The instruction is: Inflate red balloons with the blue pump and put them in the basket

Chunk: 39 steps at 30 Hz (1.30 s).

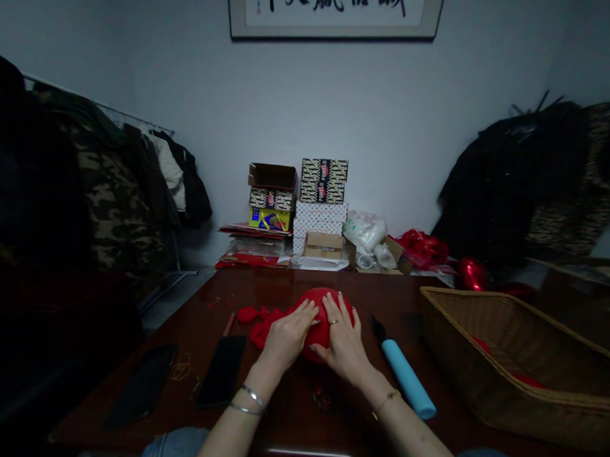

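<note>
A round red balloon [320, 337] sits at the middle of the table in front of me, between my two hands. My left hand [290, 331] lies over its left side, fingers bent forward along the surface. On its right side rests my right hand [342, 336], with fingers spread on top and thumb turned inward. Both hands clasp the balloon; its lower part is partly hidden. Loose red balloons [261, 332] lie in a heap just left of it. To the right is a light blue hand pump [407, 377] with a black nozzle.
Two dark phones [222, 371] [143, 383] and rubber bands [181, 367] lie at left on the brown table [298, 428]. A wicker basket [504, 395] with red pieces inside stands at right. Stacked boxes [321, 219] and plastic bags [365, 232] fill the back.
</note>
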Each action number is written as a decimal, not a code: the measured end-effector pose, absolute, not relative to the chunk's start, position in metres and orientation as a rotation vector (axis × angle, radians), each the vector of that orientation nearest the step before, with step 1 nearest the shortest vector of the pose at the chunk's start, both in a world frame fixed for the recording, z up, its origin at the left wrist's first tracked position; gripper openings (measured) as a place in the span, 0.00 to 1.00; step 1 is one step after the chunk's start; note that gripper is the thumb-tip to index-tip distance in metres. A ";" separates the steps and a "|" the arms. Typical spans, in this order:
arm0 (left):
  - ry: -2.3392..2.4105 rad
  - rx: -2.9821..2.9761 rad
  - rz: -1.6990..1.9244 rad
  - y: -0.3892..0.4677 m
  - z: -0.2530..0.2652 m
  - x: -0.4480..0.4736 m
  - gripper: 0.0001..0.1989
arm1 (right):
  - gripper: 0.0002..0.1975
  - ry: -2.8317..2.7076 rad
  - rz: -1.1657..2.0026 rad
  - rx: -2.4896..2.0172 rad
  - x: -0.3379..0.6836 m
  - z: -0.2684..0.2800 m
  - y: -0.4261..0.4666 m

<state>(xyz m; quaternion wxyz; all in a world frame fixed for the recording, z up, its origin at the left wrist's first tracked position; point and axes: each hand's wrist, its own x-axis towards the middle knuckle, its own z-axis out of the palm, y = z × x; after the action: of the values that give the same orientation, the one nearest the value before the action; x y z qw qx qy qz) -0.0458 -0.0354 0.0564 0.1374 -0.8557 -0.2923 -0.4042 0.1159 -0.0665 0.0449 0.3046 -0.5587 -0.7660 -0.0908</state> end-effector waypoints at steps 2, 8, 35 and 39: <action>-0.732 -2.456 -1.202 -0.035 0.054 -0.046 0.18 | 0.50 -2.047 -0.150 -1.438 0.119 0.046 -0.065; -0.610 -2.436 -1.234 -0.039 0.052 -0.047 0.17 | 0.45 -2.049 -0.012 -1.336 0.129 0.047 -0.064; -0.858 -2.326 -1.420 -0.050 0.044 -0.047 0.19 | 0.40 -1.988 0.015 -1.352 0.101 0.040 -0.068; -0.726 -2.398 -1.402 -0.049 0.048 -0.057 0.18 | 0.50 -1.990 0.070 -1.299 0.106 0.043 -0.067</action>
<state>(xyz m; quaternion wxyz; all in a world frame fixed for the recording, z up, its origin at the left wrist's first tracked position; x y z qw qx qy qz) -0.0572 -0.0488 0.0476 0.1349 -0.8276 -0.2505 -0.4839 0.1064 -0.0674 0.0426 0.3729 -0.5070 -0.7766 0.0274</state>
